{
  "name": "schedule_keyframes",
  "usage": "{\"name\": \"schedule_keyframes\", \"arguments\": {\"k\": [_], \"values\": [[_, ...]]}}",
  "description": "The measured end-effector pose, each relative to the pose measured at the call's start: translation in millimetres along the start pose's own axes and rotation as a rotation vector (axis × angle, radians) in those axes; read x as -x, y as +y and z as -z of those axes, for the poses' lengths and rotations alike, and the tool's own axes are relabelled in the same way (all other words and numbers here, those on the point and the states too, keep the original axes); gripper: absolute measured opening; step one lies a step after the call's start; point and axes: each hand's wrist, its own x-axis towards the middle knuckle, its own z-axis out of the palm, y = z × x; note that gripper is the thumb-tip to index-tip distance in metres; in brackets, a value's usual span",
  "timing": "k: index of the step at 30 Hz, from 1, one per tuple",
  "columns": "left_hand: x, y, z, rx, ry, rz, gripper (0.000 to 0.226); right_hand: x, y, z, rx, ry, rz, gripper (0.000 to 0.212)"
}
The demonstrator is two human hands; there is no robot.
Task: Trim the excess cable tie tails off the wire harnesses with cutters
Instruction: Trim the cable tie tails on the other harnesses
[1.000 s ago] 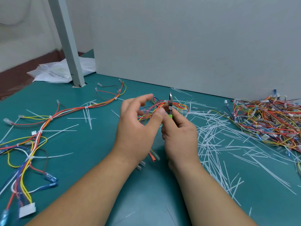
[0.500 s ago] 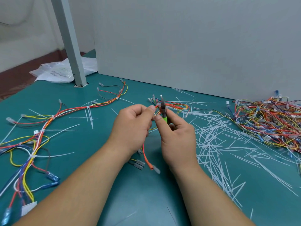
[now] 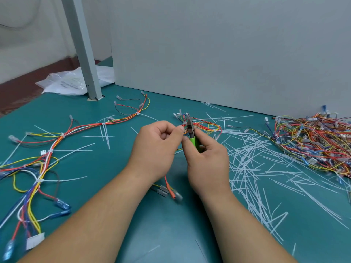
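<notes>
My left hand (image 3: 154,149) pinches a wire harness (image 3: 206,126) of red, yellow and orange wires just above the teal table. Loose ends of that harness with clear terminals (image 3: 171,192) hang below my hands. My right hand (image 3: 206,158) grips green-handled cutters (image 3: 191,130), their metal jaws pointing up and set against the harness beside my left fingertips. Whether a cable tie tail sits in the jaws is hidden by my fingers.
A long harness with white ties (image 3: 43,164) sprawls over the left of the table (image 3: 117,186). A heap of harnesses (image 3: 315,141) lies at the right. Cut white tie tails (image 3: 252,168) litter the middle right. A grey post (image 3: 83,54), plastic bags (image 3: 66,83) and a grey panel (image 3: 228,54) stand behind.
My left hand has gone from spread fingers to a pinch on the harness. The cutters have tilted and shifted left against the wires. Both hands have drawn slightly nearer to me.
</notes>
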Motion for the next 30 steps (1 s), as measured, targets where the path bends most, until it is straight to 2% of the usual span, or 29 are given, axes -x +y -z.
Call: {"name": "schedule_keyframes", "arguments": {"k": [4,9,13,17,25,30], "values": [[-1,7,4,0.271,-0.152,0.21,0.033,1,-3,1,-0.099,-0.011,-0.023,0.011],[-2,13,12,0.46,-0.329,0.484,0.043,0,-2,2,-0.074,-0.012,-0.027,0.01],[-5,15,17,0.691,-0.377,0.602,0.045,0,0,0,-0.03,-0.008,-0.003,0.006],[-6,12,14,0.647,-0.345,0.567,0.037,0,0,-2,0.049,-0.013,0.029,0.009],[-6,6,10,0.462,-0.262,0.488,0.039,2,0,-3,0.2,0.015,0.039,0.012],[-5,5,7,0.487,-0.217,0.381,0.039,1,1,0,0.055,-0.017,-0.01,0.008]]}}
